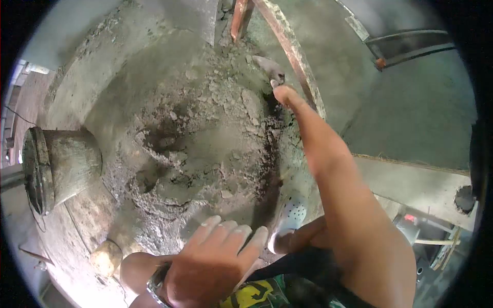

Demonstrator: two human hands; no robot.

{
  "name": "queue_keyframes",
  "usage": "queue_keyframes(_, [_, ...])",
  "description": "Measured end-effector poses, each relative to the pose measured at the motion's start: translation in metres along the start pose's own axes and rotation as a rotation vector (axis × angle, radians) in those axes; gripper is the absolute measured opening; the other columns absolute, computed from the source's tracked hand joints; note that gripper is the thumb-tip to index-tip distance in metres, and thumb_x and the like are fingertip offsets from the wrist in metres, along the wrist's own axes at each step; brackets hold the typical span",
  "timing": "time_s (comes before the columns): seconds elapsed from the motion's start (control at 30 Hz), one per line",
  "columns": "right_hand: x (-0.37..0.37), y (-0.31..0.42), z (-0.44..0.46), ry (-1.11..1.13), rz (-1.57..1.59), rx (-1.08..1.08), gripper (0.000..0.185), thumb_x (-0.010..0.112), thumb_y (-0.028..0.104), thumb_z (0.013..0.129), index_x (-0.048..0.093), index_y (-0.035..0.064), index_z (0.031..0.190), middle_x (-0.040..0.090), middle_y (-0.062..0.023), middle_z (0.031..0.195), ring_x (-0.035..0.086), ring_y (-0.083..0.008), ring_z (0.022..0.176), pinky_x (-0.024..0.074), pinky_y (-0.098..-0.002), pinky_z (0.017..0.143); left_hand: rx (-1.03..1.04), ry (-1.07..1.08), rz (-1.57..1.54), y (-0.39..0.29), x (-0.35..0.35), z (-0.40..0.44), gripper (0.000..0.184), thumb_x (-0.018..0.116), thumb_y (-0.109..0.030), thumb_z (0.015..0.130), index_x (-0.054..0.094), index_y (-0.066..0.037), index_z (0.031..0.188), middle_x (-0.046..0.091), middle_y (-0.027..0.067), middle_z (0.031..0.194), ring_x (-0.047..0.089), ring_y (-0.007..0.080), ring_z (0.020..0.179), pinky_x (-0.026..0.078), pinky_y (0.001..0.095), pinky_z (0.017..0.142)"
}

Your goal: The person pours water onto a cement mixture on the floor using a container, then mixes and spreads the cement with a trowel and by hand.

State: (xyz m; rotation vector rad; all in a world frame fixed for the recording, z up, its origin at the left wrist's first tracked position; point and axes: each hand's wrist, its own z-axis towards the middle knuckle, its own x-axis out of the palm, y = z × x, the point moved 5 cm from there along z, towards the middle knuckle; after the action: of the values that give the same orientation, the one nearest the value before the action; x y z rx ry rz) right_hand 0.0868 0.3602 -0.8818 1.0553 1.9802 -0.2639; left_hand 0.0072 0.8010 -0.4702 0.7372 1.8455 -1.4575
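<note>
One left hand [214,259] spreads nearest; one right hand [286,95] holds one trowel [267,66].

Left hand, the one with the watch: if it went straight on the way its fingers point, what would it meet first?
Probably the grey, crumbly mix just past the left hand; how far below the fingertips it lies is unclear from this view.

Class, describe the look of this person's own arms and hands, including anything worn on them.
The left hand is ungloved, with pale, chalky residue on its fingertips. A shiny, silver-toned wristband circles that wrist. The right hand looks small at this distance and ungloved. The right arm is bare, with no sleeve or band visible.
</note>
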Motion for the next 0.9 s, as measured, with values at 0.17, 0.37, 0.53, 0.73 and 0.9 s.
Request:
queue_keyframes(0.17, [-0.008, 0.01, -0.058, 0.121, 0.383, 0.107, 0.075, 0.047, 0.069, 0.1, 0.066, -0.0017, 0.085, 0.063, -0.0144, 0.071, 0.059, -0.0257, 0.052, 0.0461, -0.043, 0.049, 0.049, 0.121, -0.089, -0.006, 0.02, -0.013, 0.044, 0.075, -0.035, 0.087, 0.069, -0.006, 0.12, 0.069, 0.0099, 0.099, 0.066, 0.0298, 0.092, 0.051, 0.0458, 0.084])
queue_keyframes(0.37, [0.009, 0.003, -0.088, -0.074, 0.239, -0.125, 0.083, 0.041, 0.071, 0.101, 0.07, -0.0061, 0.092, 0.07, -0.0264, 0.09, 0.069, -0.0388, 0.084, 0.053, -0.0489, 0.074, 0.054, 0.535, -0.096, -0.01, 0.026, -0.02, 0.066, 0.07, -0.03, 0.092, 0.047, -0.004, 0.148, 0.061, 0.0133, 0.128, 0.056, 0.0293, 0.121, 0.036, 0.0483, 0.112])
queue_keyframes(0.53, [0.001, 0.037, -0.18, -0.156, 0.132, -0.093, 0.083, 0.034, 0.064, 0.105, 0.068, -0.012, 0.11, 0.066, -0.0388, 0.111, 0.062, -0.0524, 0.114, 0.0501, -0.0556, 0.099, 0.118, 0.198, -0.171, -0.012, 0.012, -0.013, 0.049, 0.065, -0.026, 0.09, 0.06, -0.005, 0.134, 0.065, 0.0098, 0.108, 0.062, 0.028, 0.107, 0.044, 0.045, 0.101])
queue_keyframes(0.73, [0.039, 0.019, -0.221, -0.31, -0.109, -0.284, 0.059, 0.041, 0.05, 0.108, 0.059, -0.0042, 0.122, 0.068, -0.0358, 0.097, 0.067, -0.0509, 0.099, 0.0534, -0.0592, 0.088, 0.203, 0.211, -0.226, -0.016, 0.009, -0.006, 0.052, 0.064, -0.024, 0.094, 0.054, -0.004, 0.141, 0.063, 0.0148, 0.12, 0.057, 0.0315, 0.118, 0.039, 0.0487, 0.11])
queue_keyframes(0.9, [0.005, 0.028, -0.257, -0.202, -0.168, -0.141, 0.061, 0.037, 0.056, 0.107, 0.06, -0.0005, 0.111, 0.071, -0.031, 0.1, 0.069, -0.0502, 0.098, 0.0538, -0.0598, 0.085, 0.283, 0.031, -0.176, -0.018, -0.005, -0.014, 0.053, 0.067, -0.027, 0.093, 0.055, -0.006, 0.14, 0.063, 0.013, 0.121, 0.058, 0.0296, 0.119, 0.04, 0.0488, 0.11])
